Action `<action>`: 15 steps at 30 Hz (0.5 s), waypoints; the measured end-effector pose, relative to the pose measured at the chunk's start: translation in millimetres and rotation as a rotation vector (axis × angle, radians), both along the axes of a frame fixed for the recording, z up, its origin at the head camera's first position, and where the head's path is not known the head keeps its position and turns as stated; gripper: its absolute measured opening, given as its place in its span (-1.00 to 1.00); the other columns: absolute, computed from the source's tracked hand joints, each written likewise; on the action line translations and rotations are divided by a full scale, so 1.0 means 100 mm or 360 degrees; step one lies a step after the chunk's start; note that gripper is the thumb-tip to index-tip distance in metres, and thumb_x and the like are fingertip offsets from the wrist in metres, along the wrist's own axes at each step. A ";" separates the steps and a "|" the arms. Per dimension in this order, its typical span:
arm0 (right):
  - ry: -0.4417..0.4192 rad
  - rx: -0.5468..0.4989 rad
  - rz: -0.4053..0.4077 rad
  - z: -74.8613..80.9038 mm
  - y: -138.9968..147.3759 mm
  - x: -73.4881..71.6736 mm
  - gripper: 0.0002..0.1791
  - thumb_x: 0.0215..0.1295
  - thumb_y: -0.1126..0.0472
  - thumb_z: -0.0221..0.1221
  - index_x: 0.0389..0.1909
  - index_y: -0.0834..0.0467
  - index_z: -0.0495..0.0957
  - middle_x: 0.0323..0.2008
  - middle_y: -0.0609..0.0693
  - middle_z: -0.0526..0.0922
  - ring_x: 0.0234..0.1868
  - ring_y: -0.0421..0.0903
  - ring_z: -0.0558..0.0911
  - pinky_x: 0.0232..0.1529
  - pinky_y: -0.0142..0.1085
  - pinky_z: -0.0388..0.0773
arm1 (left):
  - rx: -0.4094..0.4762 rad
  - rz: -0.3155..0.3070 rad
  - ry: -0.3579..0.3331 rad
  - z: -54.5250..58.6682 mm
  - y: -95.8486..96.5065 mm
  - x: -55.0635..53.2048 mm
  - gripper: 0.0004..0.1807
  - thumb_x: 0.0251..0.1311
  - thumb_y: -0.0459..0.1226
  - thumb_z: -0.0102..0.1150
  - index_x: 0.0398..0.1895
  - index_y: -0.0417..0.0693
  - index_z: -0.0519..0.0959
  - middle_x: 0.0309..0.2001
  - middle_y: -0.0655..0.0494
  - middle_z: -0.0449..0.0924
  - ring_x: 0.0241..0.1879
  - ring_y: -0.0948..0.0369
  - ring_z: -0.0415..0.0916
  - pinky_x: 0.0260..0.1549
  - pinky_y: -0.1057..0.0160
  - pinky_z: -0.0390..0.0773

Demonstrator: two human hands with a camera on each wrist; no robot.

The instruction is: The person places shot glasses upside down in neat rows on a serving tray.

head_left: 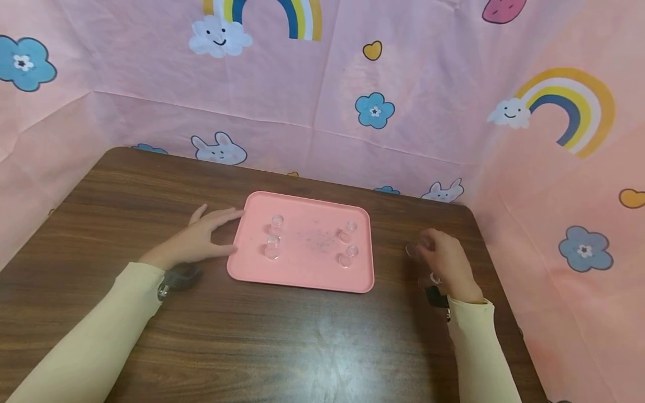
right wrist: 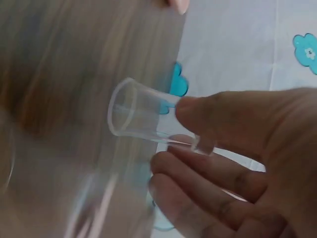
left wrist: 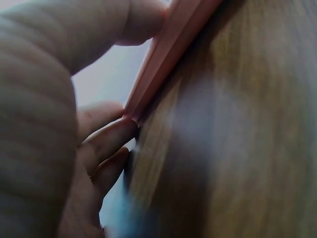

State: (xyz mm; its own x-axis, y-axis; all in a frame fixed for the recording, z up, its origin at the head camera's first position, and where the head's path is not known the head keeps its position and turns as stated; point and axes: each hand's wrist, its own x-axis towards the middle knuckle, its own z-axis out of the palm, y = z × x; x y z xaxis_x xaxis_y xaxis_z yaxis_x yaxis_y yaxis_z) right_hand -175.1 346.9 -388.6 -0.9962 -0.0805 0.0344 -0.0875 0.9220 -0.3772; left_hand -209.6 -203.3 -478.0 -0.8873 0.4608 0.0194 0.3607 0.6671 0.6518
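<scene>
Small clear cups stand on a pink tray [head_left: 307,274]: a pair near its left side, including one cup [head_left: 272,246], and a pair near its right side, including one cup [head_left: 351,252]. My left hand [head_left: 204,238] lies at the tray's left edge, thumb and fingertips touching the rim [left wrist: 158,64]. Right of the tray, my right hand [head_left: 445,257] pinches a clear flared cup [right wrist: 136,109] between thumb and fingers. In the right wrist view the cup is tipped sideways, its wide mouth facing left. Another clear cup [head_left: 435,278] is beside the right wrist, partly hidden.
The brown wooden table [head_left: 242,336] runs under everything. A pink patterned cloth [head_left: 322,84] hangs behind the table and along its right side. Blurred clear edges fill the lower left of the right wrist view. Dark wrist devices sit on both arms.
</scene>
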 end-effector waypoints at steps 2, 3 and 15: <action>0.0031 -0.0068 -0.0029 -0.01 -0.08 -0.04 -0.65 0.42 0.26 0.26 0.13 0.33 0.52 -0.04 0.28 0.72 -0.05 0.20 0.70 0.01 0.15 0.66 | 0.0002 0.0001 -0.0006 0.00 -0.01 0.00 -0.05 0.20 0.12 0.41 0.59 0.03 0.25 0.58 -0.15 0.19 0.58 -0.17 0.06 0.54 -0.21 -0.56; 0.0047 -0.0104 -0.0044 -0.01 -0.13 -0.06 -0.64 0.43 0.26 0.27 0.13 0.32 0.50 -0.04 0.28 0.71 -0.05 0.20 0.71 0.01 0.14 0.67 | 0.0001 0.0002 -0.0010 0.00 -0.01 0.00 -0.05 0.20 0.12 0.41 0.59 0.04 0.25 0.58 -0.14 0.19 0.58 -0.17 0.06 0.54 -0.21 -0.55; 0.0297 -0.0402 0.0018 -0.10 -0.64 -0.30 -0.67 0.39 0.27 0.34 0.09 0.26 0.55 -0.07 0.20 0.72 -0.02 0.15 0.72 -0.01 0.08 0.71 | -0.0008 -0.0010 0.0031 0.01 0.01 0.00 -0.07 0.20 0.09 0.43 0.57 0.00 0.29 0.55 -0.15 0.25 0.56 -0.17 0.09 0.55 -0.22 -0.50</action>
State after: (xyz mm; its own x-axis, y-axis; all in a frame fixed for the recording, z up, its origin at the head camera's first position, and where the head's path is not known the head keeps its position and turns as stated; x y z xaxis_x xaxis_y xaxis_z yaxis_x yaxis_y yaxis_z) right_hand -205.6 282.6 -398.3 -0.9698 -0.0571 0.2372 -0.1867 0.7997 -0.5707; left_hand -209.6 -202.4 -476.8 -0.8840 0.4663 0.0342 0.3773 0.6682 0.6412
